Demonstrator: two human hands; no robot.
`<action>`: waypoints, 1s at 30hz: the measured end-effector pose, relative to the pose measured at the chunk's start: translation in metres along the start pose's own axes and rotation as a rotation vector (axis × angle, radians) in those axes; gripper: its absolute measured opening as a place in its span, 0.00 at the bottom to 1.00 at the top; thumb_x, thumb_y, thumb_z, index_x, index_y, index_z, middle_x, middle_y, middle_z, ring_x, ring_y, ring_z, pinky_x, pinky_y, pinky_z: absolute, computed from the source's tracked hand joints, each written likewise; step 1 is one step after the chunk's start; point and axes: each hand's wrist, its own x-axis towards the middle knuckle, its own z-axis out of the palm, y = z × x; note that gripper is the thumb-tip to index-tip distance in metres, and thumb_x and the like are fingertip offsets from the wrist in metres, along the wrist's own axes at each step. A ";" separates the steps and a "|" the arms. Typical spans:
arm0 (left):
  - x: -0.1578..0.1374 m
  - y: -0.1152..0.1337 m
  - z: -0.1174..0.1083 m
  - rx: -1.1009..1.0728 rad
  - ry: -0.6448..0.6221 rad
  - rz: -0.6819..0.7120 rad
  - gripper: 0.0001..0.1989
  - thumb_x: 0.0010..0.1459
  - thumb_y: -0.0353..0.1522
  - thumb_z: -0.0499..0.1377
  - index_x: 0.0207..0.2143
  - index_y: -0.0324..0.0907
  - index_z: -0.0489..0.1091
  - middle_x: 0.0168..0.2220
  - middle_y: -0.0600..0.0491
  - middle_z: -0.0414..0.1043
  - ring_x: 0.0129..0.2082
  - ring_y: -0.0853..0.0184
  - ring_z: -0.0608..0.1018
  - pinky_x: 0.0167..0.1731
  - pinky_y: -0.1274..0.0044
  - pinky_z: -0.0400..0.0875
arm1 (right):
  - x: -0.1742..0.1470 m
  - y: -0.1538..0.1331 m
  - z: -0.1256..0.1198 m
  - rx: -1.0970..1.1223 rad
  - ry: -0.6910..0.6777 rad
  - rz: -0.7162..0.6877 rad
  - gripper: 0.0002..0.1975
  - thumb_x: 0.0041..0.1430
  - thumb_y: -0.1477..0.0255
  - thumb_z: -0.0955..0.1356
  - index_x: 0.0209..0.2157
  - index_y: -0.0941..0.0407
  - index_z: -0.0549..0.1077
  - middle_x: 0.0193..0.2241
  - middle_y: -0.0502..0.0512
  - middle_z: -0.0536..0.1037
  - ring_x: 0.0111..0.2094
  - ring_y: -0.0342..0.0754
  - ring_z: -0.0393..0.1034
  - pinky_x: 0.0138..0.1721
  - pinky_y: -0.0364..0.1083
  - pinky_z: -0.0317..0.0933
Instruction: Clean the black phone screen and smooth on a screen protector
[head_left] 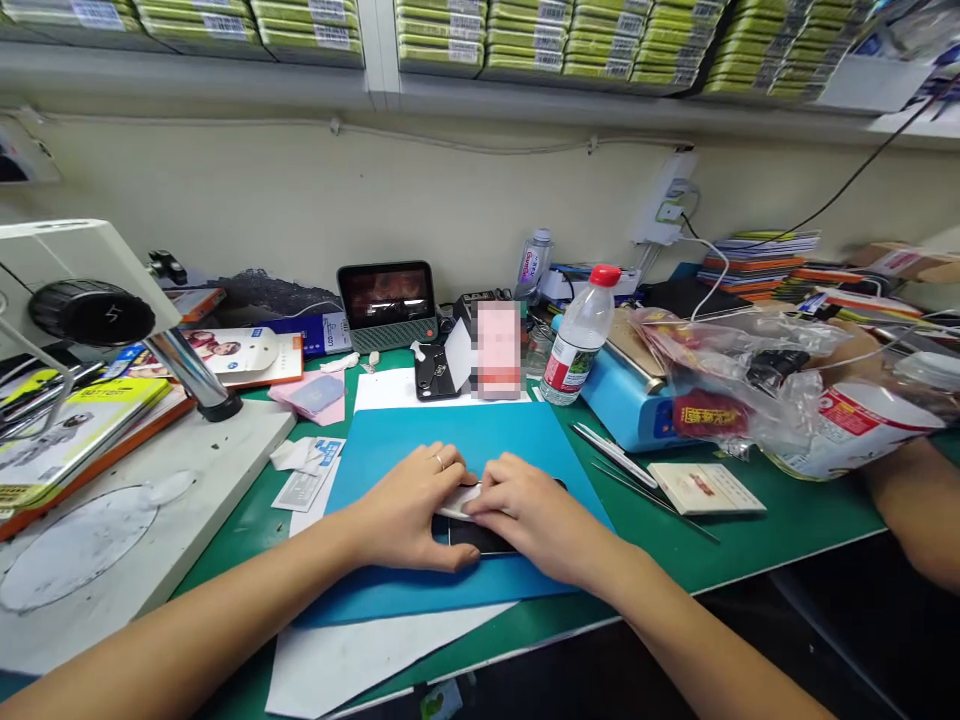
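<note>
A dark phone [487, 539] lies flat on a blue mat [397, 435], partly hidden under both hands. My left hand [416, 510] spans it, fingers at the far edge and thumb at the near edge, holding it in place. My right hand [532, 515] has its fingertips pinched on a small folded white wipe or cloth [456, 499], pressed against the phone's top face. The exact kind of the white piece is hard to tell. White paper [337, 660] sticks out under the mat.
Left stands a microscope stand [225, 405], near torn white sachets [306, 485]. To the right lie tweezers [660, 505], a small white box [705, 488] and a blue machine [630, 410]. Behind are a red-capped bottle [581, 340] and a small screen [386, 305]. Another person's arm [919, 500] rests at far right.
</note>
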 end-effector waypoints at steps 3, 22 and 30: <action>-0.001 0.000 -0.001 -0.020 -0.015 -0.023 0.27 0.53 0.47 0.68 0.50 0.43 0.68 0.45 0.49 0.69 0.43 0.57 0.71 0.43 0.65 0.65 | -0.031 0.023 -0.009 0.090 0.156 0.107 0.12 0.71 0.69 0.66 0.41 0.51 0.83 0.37 0.54 0.78 0.42 0.51 0.74 0.45 0.49 0.67; -0.001 0.000 -0.001 -0.019 -0.039 -0.030 0.28 0.55 0.49 0.66 0.51 0.43 0.68 0.46 0.48 0.69 0.43 0.56 0.72 0.43 0.65 0.66 | -0.078 -0.004 0.034 -0.208 0.445 0.195 0.22 0.70 0.61 0.66 0.59 0.55 0.75 0.57 0.63 0.79 0.58 0.62 0.74 0.55 0.60 0.73; -0.002 -0.001 -0.001 -0.024 -0.031 -0.029 0.30 0.55 0.51 0.66 0.52 0.42 0.68 0.46 0.48 0.69 0.43 0.57 0.72 0.44 0.65 0.67 | -0.086 -0.014 0.058 -0.329 0.349 0.168 0.29 0.70 0.59 0.65 0.64 0.63 0.70 0.64 0.66 0.71 0.62 0.65 0.69 0.58 0.60 0.72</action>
